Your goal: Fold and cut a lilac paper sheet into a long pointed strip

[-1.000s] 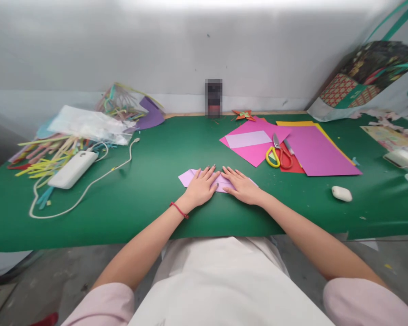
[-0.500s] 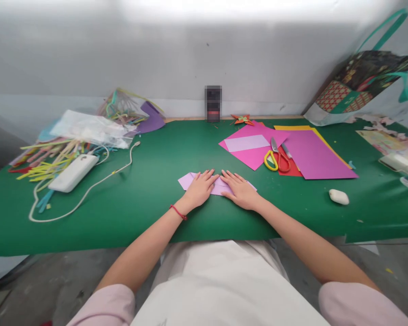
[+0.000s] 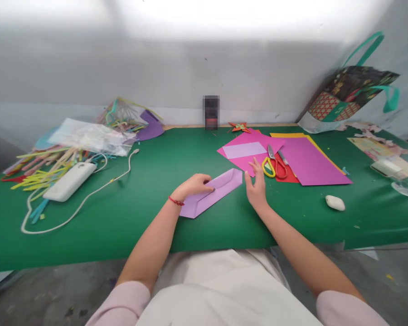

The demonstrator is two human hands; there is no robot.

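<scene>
A folded strip of lilac paper (image 3: 221, 194) lies slantwise before me, raised at its left end, with creases along its length and at both ends. My left hand (image 3: 194, 186) grips it by the left part, thumb over the top and fingers curled at the far edge. Just past the paper's right end, my right hand (image 3: 256, 188) is held with its fingers apart and nothing in it. Scissors (image 3: 273, 164) with yellow and red handles lie beyond the right hand, on the coloured sheets.
Pink paper (image 3: 236, 164), a lilac strip (image 3: 244, 150) and purple paper (image 3: 314, 160) lie at the back right. A white case (image 3: 335, 203) sits nearer. Leftward are a white power bank (image 3: 70, 181), its cable and several paper strips (image 3: 41, 179). A bag (image 3: 347, 97) leans on the wall.
Both hands were flat on the lilac paper. The left now grips it and the paper has turned, right end farther away. The right hand has come off it, rightward.
</scene>
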